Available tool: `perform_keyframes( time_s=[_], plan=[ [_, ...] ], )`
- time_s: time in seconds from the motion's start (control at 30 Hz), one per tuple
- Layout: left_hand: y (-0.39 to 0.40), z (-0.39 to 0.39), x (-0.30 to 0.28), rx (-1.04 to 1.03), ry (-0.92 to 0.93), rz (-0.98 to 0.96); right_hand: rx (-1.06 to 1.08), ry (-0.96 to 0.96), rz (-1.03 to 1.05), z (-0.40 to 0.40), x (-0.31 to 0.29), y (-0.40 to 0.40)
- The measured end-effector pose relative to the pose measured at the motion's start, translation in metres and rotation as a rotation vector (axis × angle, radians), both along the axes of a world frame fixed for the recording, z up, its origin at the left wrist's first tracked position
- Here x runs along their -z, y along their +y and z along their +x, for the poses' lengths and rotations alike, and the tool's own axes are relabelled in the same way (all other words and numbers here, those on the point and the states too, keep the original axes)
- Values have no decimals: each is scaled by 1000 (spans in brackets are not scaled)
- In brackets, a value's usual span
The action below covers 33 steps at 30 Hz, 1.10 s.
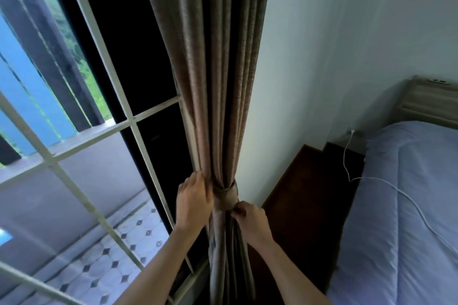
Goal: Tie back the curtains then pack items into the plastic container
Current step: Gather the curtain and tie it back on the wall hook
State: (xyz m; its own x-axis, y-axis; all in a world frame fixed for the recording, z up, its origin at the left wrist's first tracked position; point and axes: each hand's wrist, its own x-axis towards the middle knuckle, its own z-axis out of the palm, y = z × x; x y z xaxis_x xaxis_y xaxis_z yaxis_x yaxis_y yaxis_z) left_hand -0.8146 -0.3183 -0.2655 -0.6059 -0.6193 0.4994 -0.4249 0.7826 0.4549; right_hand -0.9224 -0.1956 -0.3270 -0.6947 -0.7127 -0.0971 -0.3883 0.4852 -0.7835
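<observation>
Two bare hands at work on one gathered curtain (218, 106), beside a window grille (104, 131) of white bars on the left. Left hand (194, 202) pressed against the bunched folds at the waist of the drape, fingers curled around the cloth edge and clamped on it. Just right of that, a tieback band (226, 195) of the same fabric, wrapped round the bundle and cinching it narrow. Right hand (250, 218) immediately below and right of the band, fingertips together, seemingly pinching a tail of the tie or a fold; impossible to tell which. Further right, pale wall, dark wooden bedside unit (312, 193), then a bed with a lilac cover (409, 205) and a white charging cable (386, 186) trailing across it. No plastic container anywhere in view.

Likely stage: fastening or snugging the tie, packing not yet begun. Possible trouble: band slipping down or springing loose if released before being secured, folds spilling out on the window side once the left grip eases, or a hard tug straining the hanging above.
</observation>
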Motion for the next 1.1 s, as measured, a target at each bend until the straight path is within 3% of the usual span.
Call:
perform_keyframes(
  time_s=[0.1,0.23,0.43,0.63,0.8,0.93,1.1],
  plan=[
    [-8,16,7,53,56,108,-56,-25,-15,-3,1,9],
    [8,21,23,136,-22,146,92,-113,-92,-13,7,12],
    [17,12,74,47,-502,68,5,-191,-123,-25,2,-8],
    [15,-5,80,74,-435,155,-110,-119,-62,-22,13,-8],
    [2,5,96,12,-466,83,-274,-61,91,-17,33,-1],
    [1,5,89,9,-559,-101,-207,53,73,-19,36,-2],
    [7,1,88,17,-612,-101,-212,79,44,-27,36,-11]
  ],
)
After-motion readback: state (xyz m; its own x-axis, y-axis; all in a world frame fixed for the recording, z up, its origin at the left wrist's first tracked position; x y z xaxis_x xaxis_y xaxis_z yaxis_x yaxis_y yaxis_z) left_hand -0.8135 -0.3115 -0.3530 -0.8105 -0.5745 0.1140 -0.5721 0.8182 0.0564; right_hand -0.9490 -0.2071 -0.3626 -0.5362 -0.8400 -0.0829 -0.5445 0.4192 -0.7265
